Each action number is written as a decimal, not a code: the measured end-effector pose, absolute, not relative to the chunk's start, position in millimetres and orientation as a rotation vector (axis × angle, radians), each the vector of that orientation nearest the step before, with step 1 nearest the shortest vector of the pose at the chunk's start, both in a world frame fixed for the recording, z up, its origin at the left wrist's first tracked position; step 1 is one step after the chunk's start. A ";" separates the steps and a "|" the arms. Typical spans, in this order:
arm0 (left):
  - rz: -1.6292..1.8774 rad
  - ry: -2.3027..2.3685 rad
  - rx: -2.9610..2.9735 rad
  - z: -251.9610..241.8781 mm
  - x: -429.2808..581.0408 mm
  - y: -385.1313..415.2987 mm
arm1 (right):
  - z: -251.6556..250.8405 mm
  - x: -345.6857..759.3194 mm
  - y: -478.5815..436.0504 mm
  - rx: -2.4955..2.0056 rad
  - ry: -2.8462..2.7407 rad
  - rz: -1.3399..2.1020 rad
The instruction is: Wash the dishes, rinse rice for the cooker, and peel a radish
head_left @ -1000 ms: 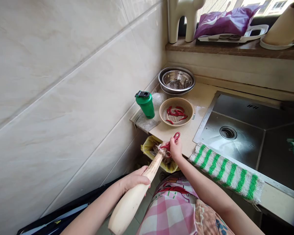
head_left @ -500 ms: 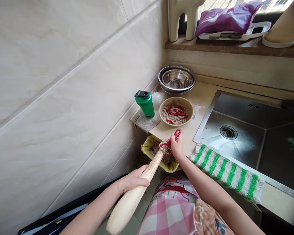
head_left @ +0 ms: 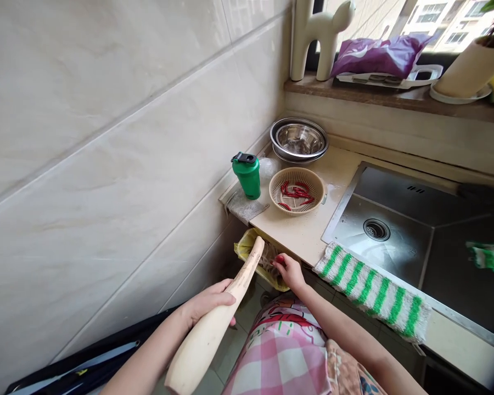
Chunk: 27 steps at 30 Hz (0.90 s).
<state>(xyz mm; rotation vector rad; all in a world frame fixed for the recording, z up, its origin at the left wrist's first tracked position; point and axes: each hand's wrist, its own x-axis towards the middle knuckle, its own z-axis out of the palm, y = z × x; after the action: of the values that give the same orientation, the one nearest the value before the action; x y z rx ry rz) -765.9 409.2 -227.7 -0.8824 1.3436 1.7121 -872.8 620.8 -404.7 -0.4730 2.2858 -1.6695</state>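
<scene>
My left hand (head_left: 212,300) is wrapped round the middle of a long, pale, peeled vegetable, which looks like a lotus root (head_left: 203,341). Its thick end points down toward me; its narrow end, marked with brown streaks, rises over a bin (head_left: 243,248) lined with a yellow bag. Just right of that narrow end, my right hand (head_left: 290,271) is closed on a red peeler (head_left: 280,259), held low over the bin and apart from the lotus root. Most of the peeler is hidden by the fingers. Peelings (head_left: 267,257) lie inside the bin.
On the counter stand a beige colander (head_left: 318,204) holding red chillies (head_left: 297,191), a green shaker bottle (head_left: 248,176) and stacked metal bowls (head_left: 282,148). A steel sink (head_left: 391,211) is at the right, with a green-striped cloth (head_left: 372,288) along its front edge. A tiled wall (head_left: 127,181) rises at left.
My right hand has moved down from the narrow end of the lotus root with the peeler, now lower over the bin. The lotus root has shifted slightly left and down.
</scene>
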 end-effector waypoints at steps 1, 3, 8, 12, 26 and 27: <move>1.769 1.314 -0.873 -233.5 -766.8 409.4 | -408.8 -873.9 620.4 -0.452 2.275 -1.666; 1.898 1.251 -0.832 -247.2 -770.7 412.2 | -414.0 -877.0 620.0 -0.372 2.266 -1.691; 2.274 1.042 -0.772 -280.7 -782.6 432.9 | -414.3 -881.9 625.4 0.014 2.273 -1.808; 2.387 0.831 -0.852 -309.4 -785.4 448.7 | -405.7 -879.9 633.2 0.134 2.147 -1.978; 2.398 1.187 -0.655 -322.2 -790.0 456.6 | -359.1 -902.0 640.4 0.330 1.884 -2.132; 2.389 1.209 -0.602 -317.4 -790.2 453.5 | -354.9 -905.1 639.0 0.266 1.868 -2.079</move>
<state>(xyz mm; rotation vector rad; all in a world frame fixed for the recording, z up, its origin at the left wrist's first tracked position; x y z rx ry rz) -790.2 453.5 -317.4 -0.6017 1.2086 2.3892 -905.1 639.0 -354.9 0.2658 1.8679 -2.0788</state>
